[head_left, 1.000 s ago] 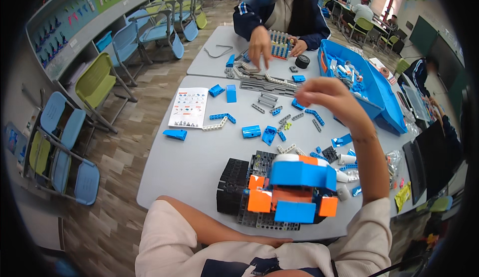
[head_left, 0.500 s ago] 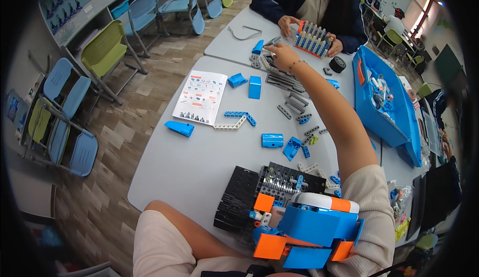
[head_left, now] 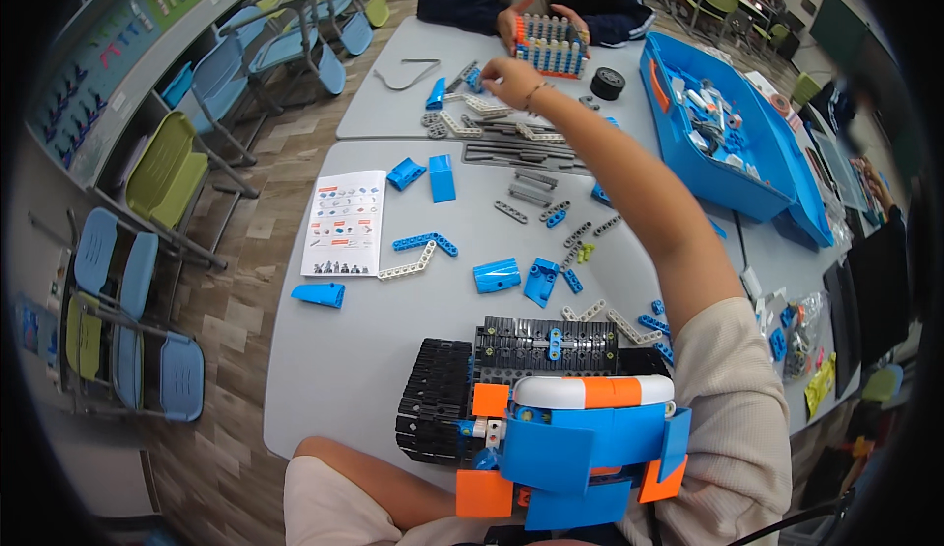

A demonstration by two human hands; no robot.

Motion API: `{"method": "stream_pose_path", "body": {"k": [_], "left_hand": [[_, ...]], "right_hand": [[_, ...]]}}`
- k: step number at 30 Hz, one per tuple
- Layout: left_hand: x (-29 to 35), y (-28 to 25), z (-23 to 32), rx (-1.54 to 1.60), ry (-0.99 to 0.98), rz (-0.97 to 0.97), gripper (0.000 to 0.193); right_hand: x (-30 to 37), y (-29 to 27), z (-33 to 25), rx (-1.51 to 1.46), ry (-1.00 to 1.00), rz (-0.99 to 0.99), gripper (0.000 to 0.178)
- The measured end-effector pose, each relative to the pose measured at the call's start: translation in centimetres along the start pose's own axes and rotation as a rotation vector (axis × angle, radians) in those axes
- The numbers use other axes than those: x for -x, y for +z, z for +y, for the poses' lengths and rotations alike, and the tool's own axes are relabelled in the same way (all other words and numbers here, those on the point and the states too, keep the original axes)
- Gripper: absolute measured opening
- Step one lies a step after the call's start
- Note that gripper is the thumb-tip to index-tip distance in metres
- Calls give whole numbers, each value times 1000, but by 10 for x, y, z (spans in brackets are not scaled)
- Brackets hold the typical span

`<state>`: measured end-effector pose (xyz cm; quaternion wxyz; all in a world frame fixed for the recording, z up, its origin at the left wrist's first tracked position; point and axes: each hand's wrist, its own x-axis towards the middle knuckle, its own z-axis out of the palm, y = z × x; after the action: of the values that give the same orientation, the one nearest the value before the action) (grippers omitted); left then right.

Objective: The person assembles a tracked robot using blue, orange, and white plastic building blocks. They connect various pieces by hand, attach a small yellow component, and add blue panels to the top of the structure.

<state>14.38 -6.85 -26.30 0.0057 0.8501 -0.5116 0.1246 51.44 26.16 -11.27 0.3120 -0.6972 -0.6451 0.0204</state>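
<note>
My right hand (head_left: 512, 84) reaches far across the table, fingers curled together beside a small blue and grey building piece (head_left: 473, 78); what they hold, if anything, is hidden. Grey and white beams (head_left: 482, 107) lie just under it. Close to my body stands a built model (head_left: 546, 448) with blue and orange panels, a white-and-orange top and black tracks (head_left: 428, 399). My left arm (head_left: 369, 477) bends in at the lower left, and its hand is hidden behind the model.
An instruction booklet (head_left: 344, 222) and loose blue panels (head_left: 497, 276) lie on the table. A blue bin (head_left: 723, 143) of parts stands at the right. Across the table, another person's hands hold a rack of pegs (head_left: 551, 47). A black wheel (head_left: 607, 82) lies near it. Chairs line the left.
The view has shifted, so the booklet, bin and loose parts appear elsewhere in the picture. My right hand remains stretched out over the far parts, its fingers now more curled.
</note>
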Motion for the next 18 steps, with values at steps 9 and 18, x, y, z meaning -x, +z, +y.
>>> {"method": "stream_pose_path", "body": {"k": [9, 18], "left_hand": [[4, 1, 3, 7, 27, 0, 37], [7, 3, -1, 40, 28, -5, 37]], "right_hand": [[53, -89, 112, -198, 612, 25, 25], [58, -50, 122, 409, 549, 3, 21]]}}
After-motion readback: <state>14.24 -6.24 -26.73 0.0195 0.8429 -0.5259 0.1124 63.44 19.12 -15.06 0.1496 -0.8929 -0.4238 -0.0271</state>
